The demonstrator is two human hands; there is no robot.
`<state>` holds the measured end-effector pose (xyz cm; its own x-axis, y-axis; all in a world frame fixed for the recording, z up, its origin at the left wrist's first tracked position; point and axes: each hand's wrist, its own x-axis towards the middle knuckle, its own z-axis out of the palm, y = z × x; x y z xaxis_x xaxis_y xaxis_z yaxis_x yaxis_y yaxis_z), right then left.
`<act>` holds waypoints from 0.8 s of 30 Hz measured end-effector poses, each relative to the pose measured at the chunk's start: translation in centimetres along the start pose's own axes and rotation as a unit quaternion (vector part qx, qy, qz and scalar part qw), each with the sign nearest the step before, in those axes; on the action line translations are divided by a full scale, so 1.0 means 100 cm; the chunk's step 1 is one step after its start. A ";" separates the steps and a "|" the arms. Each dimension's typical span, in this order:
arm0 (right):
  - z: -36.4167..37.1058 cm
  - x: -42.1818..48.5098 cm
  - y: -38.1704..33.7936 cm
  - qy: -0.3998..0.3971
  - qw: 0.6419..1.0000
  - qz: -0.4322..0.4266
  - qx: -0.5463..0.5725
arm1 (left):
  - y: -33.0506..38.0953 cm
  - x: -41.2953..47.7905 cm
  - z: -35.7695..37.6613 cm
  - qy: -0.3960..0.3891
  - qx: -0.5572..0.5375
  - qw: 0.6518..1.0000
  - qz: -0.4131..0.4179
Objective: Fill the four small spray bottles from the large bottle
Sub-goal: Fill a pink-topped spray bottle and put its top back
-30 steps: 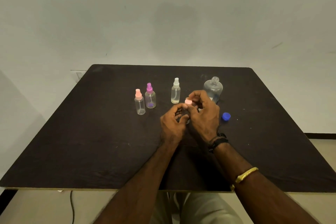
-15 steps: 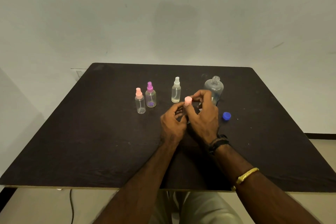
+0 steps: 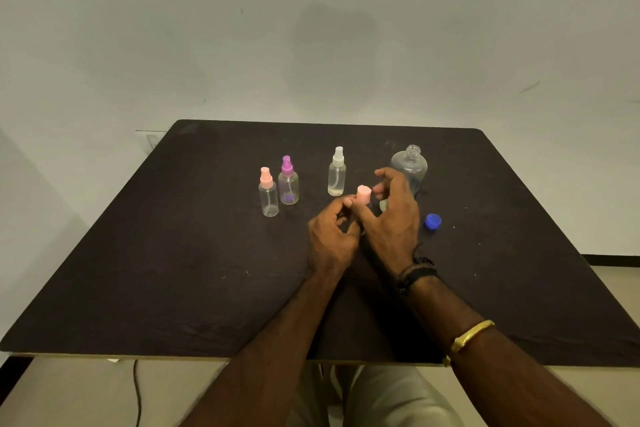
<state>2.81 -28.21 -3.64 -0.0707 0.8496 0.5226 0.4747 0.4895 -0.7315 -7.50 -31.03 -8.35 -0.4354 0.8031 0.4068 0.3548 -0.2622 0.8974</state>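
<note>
Small spray bottle (image 3: 364, 200): clear plastic with a pale pink pump top (image 3: 363, 191), held upright over the middle of the dark tabletop (image 3: 173, 270). Only the top shows, as the body is hidden between the two hands.
Left hand (image 3: 330, 236): fingers curled in and gripping the bottle below the top, with the forefinger tip against the base of the pump top.
Right hand (image 3: 393, 218): the thumb lies up against the pump top and the fingers curl round its far side — a pinch on the top.
Hands together: pressed close, thumbs touching, both clamped on the one bottle.
Right forearm: a black cord wristband (image 3: 415, 276) at the wrist and a gold bangle (image 3: 469, 336) further up.
Pink-topped small bottle (image 3: 268, 198): clear, upright, far left of the row, and it looks empty.
Purple-topped small bottle (image 3: 289, 184): clear and upright, just beside the pink-topped one, with a purple tint at the bottom.
White-topped small bottle (image 3: 336, 173): clear and upright, just behind the hands, with a shallow yellowish layer at the bottom.
Large clear round-shouldered bottle (image 3: 410, 165): upright behind the right hand's fingers, threaded neck bare and uncapped — I cannot tell how full it is.
Blue screw cap (image 3: 433, 221): lying on the tabletop to the right of the right hand, apart from it.
</note>
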 end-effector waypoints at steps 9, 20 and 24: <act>0.003 -0.002 0.000 0.003 1.000 -0.028 -0.003 | -0.002 0.000 0.000 -0.007 -0.002 1.000 -0.005; -0.005 -0.003 -0.010 -0.005 0.997 -0.040 0.060 | -0.001 0.001 0.000 -0.024 -0.016 0.999 -0.020; -0.007 0.001 -0.011 0.012 0.997 -0.038 0.070 | -0.002 0.001 -0.001 -0.024 -0.018 0.999 -0.017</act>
<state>2.87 -28.80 -2.49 -0.0804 0.8046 0.5884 0.3423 0.5767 -0.7418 -7.69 -31.01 -8.46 -0.4058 0.8364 0.3684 0.3096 -0.2535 0.9165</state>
